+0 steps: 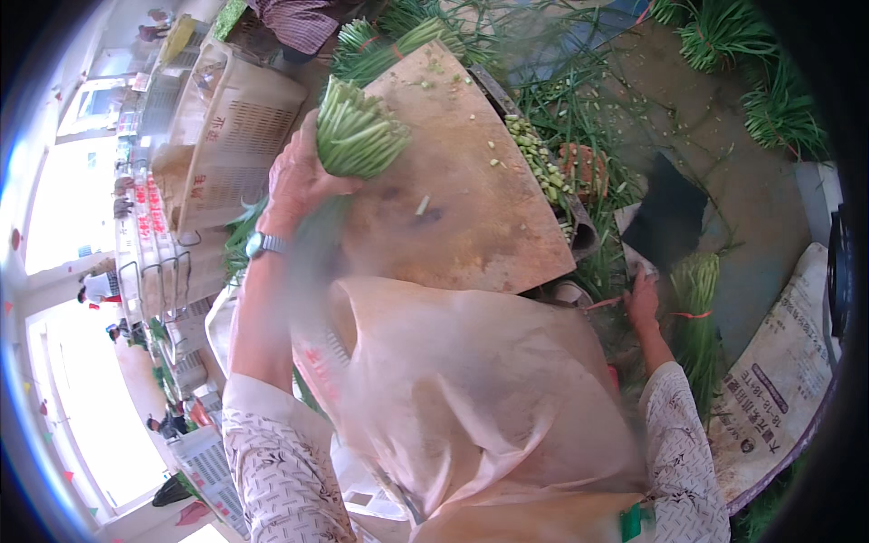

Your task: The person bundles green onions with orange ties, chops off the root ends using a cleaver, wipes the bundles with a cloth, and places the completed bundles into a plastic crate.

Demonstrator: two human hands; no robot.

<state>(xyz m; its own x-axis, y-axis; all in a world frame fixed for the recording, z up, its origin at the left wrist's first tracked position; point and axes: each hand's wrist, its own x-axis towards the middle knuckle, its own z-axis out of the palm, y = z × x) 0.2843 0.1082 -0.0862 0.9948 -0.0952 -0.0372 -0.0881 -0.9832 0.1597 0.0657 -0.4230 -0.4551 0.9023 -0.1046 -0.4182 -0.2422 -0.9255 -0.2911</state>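
My left hand [299, 166], with a watch on the wrist, grips a bundle of green leafy stalks [360, 132], probably chives. Its pale cut ends point up over the left side of a worn board [455, 183]; the leaves hang blurred below my hand. On the right, my right hand [641, 295] is low beside the board with a thin red tie [604, 303] at its fingers. Just beyond the fingertips is a flat dark piece [665, 210] whose nature is unclear. Nearby stands a bundle of stalks [694, 312] bound with a red band.
Cut stalk ends [540, 159] heap along the board's right edge, near a brick [584, 170]. Plastic crates [251, 115] line the left. More tied bundles [730, 41] are at upper right. A printed woven sack [774, 387] lies at right. Another person's checked sleeve [299, 24] shows above.
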